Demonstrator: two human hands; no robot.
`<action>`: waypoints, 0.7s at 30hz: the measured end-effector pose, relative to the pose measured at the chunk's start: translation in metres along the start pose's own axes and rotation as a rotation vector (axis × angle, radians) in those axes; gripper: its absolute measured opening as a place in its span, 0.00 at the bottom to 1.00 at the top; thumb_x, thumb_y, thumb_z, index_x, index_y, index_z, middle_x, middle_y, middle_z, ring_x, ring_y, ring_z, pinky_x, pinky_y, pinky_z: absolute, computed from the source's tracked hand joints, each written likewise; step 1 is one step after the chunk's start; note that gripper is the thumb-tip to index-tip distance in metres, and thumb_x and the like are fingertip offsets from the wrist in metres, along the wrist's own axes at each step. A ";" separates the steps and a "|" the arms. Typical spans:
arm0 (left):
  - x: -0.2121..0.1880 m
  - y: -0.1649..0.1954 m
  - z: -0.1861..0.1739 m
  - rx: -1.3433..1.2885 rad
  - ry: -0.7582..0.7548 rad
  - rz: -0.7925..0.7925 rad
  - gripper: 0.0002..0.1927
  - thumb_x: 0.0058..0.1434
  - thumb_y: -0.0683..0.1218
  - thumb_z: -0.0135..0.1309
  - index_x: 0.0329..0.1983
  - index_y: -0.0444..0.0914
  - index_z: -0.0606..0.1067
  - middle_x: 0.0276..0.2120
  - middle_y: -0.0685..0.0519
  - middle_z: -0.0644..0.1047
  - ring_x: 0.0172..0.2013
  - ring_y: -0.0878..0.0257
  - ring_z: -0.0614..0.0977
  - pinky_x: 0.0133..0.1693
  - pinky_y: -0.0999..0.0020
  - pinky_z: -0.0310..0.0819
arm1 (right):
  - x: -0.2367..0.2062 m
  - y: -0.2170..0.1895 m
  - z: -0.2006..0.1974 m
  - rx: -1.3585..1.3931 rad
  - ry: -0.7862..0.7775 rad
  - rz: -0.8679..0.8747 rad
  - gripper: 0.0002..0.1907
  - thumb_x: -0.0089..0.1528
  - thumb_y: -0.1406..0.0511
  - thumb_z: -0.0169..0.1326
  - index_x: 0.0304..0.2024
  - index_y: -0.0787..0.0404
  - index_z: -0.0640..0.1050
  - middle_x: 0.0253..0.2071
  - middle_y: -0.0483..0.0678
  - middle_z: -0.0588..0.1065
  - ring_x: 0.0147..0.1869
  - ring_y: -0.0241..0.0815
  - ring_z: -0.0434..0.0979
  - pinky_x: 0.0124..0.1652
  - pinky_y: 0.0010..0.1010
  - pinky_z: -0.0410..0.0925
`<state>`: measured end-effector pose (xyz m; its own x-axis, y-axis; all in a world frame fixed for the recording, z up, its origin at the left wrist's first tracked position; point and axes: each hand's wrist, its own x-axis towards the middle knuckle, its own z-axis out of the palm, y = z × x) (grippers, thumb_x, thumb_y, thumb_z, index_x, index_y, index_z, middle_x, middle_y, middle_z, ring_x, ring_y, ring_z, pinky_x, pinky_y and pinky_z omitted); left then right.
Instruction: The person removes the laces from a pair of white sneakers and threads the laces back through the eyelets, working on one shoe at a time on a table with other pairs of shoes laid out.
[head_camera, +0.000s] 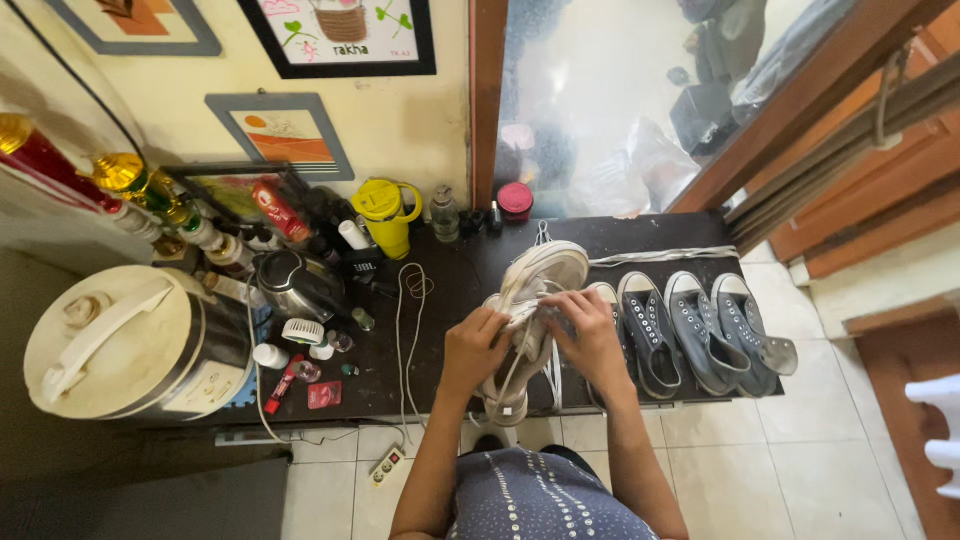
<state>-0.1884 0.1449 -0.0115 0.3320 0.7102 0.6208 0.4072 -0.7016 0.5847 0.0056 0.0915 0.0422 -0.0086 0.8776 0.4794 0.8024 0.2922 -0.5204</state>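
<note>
Head view looks down on a dark table (450, 290) w/ a white sneaker (535, 290) lying across its front edge, toe toward the window. Left hand (473, 348) is closed, pinching a white lace (512, 370) at the shoe's throat; right hand (590, 335) curls over the tongue area, fingers gripping the laces too. Just right of it, grey canvas sneakers (700, 330) sit in a row. To the left: yellow mug (385, 215), steel kettle (298, 285), big cream lidded tub (120, 345), white cable (405, 330).
</note>
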 end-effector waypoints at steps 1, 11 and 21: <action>-0.001 -0.001 0.002 0.006 -0.035 -0.001 0.10 0.54 0.41 0.63 0.39 0.39 0.77 0.33 0.51 0.76 0.33 0.52 0.82 0.32 0.60 0.76 | 0.000 -0.001 0.003 -0.019 0.021 0.018 0.11 0.55 0.69 0.62 0.41 0.60 0.80 0.40 0.48 0.79 0.48 0.51 0.73 0.51 0.42 0.64; -0.004 -0.003 0.009 -0.056 -0.119 0.010 0.09 0.56 0.43 0.64 0.38 0.40 0.78 0.34 0.51 0.77 0.33 0.52 0.81 0.33 0.60 0.76 | -0.014 0.015 0.012 0.158 0.063 0.203 0.07 0.58 0.73 0.60 0.39 0.65 0.79 0.38 0.52 0.76 0.39 0.47 0.78 0.40 0.34 0.71; 0.003 0.001 0.006 -0.096 -0.108 0.003 0.09 0.54 0.42 0.64 0.38 0.40 0.78 0.33 0.52 0.77 0.31 0.54 0.82 0.33 0.62 0.76 | -0.030 0.037 0.026 0.290 0.260 0.281 0.07 0.60 0.75 0.59 0.40 0.66 0.78 0.37 0.46 0.78 0.39 0.36 0.80 0.42 0.27 0.71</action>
<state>-0.1823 0.1469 -0.0122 0.4250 0.7063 0.5661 0.3244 -0.7028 0.6331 0.0200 0.0860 -0.0102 0.3643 0.8243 0.4334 0.5521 0.1837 -0.8133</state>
